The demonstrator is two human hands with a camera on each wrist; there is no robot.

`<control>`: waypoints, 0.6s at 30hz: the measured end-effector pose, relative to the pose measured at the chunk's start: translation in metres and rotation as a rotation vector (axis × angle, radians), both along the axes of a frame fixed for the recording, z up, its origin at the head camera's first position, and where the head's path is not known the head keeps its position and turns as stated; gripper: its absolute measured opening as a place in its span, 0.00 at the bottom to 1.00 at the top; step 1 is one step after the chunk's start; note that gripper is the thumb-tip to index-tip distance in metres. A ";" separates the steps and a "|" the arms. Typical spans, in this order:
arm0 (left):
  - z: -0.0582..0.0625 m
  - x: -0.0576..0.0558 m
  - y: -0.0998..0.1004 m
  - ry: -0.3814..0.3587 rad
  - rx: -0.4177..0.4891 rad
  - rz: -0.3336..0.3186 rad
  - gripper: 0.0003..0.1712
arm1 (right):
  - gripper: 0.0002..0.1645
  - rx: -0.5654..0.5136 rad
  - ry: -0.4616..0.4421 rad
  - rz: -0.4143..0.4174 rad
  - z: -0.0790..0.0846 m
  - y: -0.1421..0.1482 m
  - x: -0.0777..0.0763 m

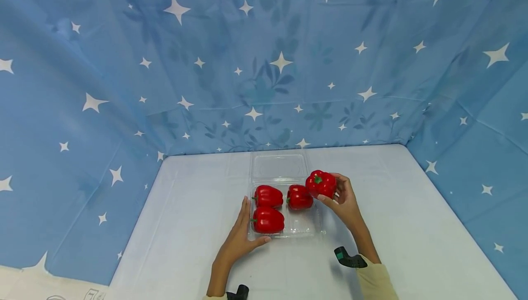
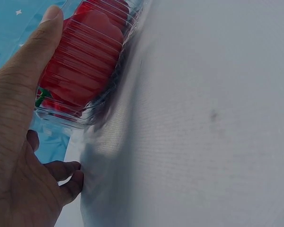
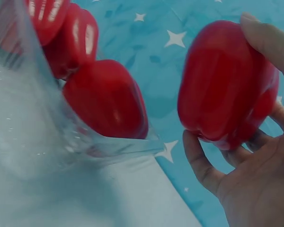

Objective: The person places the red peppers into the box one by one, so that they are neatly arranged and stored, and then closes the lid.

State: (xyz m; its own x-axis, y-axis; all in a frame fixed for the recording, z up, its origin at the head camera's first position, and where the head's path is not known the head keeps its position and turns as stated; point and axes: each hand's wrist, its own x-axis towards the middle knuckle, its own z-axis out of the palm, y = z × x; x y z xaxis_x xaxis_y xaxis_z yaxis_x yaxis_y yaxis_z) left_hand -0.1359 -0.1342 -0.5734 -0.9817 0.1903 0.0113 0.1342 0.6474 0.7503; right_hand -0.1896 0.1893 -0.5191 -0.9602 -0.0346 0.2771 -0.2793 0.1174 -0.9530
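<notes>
My right hand (image 1: 345, 201) grips a red bell pepper (image 1: 320, 184) by its side, thumb in front and fingers behind, with the green stem facing the head camera. It is held up at the right edge of a clear plastic clamshell box (image 1: 301, 226). Inside the box lie two peppers at the left, a rear one (image 1: 269, 196) and a front one (image 1: 268, 220), and another pepper (image 1: 299, 197) at the back right. My left hand (image 1: 238, 240) rests at the box's front left corner, fingers straight along its side and thumb (image 2: 49, 33) along the front wall.
The box's transparent lid (image 1: 280, 166) lies folded open toward the back. A white-covered table (image 1: 185, 226) carries everything, with a blue star-patterned curtain (image 1: 255, 62) behind and at both sides. A black wrist mount (image 1: 349, 259) sits on the right forearm.
</notes>
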 end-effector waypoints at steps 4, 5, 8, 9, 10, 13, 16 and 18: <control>0.000 0.000 0.000 0.004 0.000 -0.004 0.70 | 0.46 0.061 0.033 0.037 -0.002 -0.003 0.007; 0.000 0.000 0.000 0.004 0.002 -0.005 0.70 | 0.46 0.067 0.037 0.042 -0.002 -0.003 0.009; 0.001 -0.001 -0.001 0.004 0.002 -0.009 0.69 | 0.45 0.096 0.044 0.052 -0.003 -0.005 0.012; 0.001 -0.001 -0.001 0.005 0.003 -0.009 0.69 | 0.45 0.113 0.043 0.052 -0.003 -0.006 0.014; 0.001 -0.001 -0.001 0.006 0.003 -0.008 0.69 | 0.45 0.136 0.044 0.049 -0.003 -0.007 0.015; 0.000 -0.001 -0.001 0.009 0.005 -0.007 0.69 | 0.45 0.222 0.042 0.027 -0.005 -0.010 0.020; -0.001 -0.001 -0.001 0.006 0.004 -0.006 0.69 | 0.46 0.293 0.042 0.020 -0.007 -0.013 0.026; -0.001 0.000 0.000 0.003 0.001 -0.006 0.70 | 0.46 0.325 0.047 0.023 -0.008 -0.015 0.030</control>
